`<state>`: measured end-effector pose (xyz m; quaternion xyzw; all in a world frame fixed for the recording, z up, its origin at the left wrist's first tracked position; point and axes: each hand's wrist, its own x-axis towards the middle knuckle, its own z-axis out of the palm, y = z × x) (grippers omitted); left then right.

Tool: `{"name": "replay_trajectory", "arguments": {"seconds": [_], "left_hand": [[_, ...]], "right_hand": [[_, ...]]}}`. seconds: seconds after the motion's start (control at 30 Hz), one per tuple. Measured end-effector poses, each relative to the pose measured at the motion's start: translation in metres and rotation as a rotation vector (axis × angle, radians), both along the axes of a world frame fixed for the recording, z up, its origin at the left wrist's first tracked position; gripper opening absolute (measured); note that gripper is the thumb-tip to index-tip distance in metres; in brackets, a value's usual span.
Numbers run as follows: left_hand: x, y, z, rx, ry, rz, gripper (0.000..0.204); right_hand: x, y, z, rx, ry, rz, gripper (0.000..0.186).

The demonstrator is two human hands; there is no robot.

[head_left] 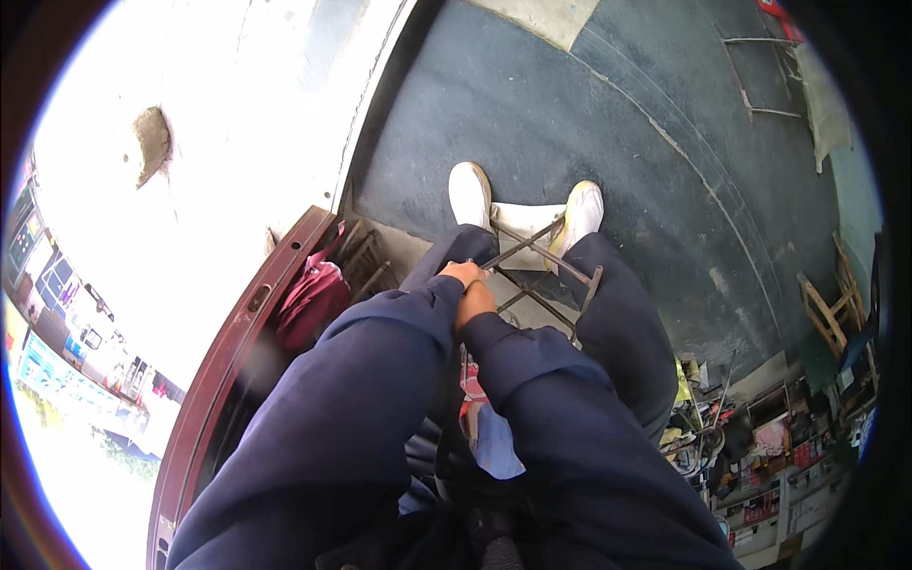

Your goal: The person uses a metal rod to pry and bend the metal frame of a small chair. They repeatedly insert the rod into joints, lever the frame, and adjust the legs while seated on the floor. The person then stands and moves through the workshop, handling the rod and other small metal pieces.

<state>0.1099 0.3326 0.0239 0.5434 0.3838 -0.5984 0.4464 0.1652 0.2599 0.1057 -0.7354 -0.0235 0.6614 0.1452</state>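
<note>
Between my knees stands a metal folding-stool frame point(543, 255), its thin dark bars crossed in an X. My left hand point(465, 273) is closed at the end of one bar, on the frame's left side. Pressed up against it from below is my right hand point(477, 302), its fingers curled in. What lies inside the right fist is hidden by the hands themselves. My white shoes point(469, 195) rest on either side of the frame's far end, with a pale flat strip point(528, 218) between them.
A brown metal door edge point(242, 323) runs along my left, with a dark red bag point(313, 302) beside it. Wooden stools point(825, 318) stand at the far right. Cluttered goods point(760, 446) fill the lower right. Bright ground with a stone point(150, 144) lies beyond the doorsill.
</note>
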Motion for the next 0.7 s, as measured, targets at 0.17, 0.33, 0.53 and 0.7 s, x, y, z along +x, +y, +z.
{"name": "replay_trajectory", "arguments": {"seconds": [0.17, 0.33, 0.53, 0.7], "left_hand": [[-0.032, -0.019, -0.034, -0.049, -0.244, -0.225, 0.033], [-0.064, -0.044, -0.072, 0.029, -0.419, -0.292, 0.028], [-0.055, -0.049, -0.064, 0.203, -0.333, 0.148, 0.025], [-0.033, -0.041, -0.017, 0.305, -0.289, 0.527, 0.030]], "right_hand": [[-0.004, -0.004, -0.008, -0.082, 0.023, -0.003, 0.035], [-0.010, -0.008, -0.007, 0.011, -0.110, -0.054, 0.032], [-0.003, -0.007, 0.004, 0.012, -0.177, -0.063, 0.025], [-0.019, -0.023, 0.005, 0.127, -0.263, -0.106, 0.019]]}}
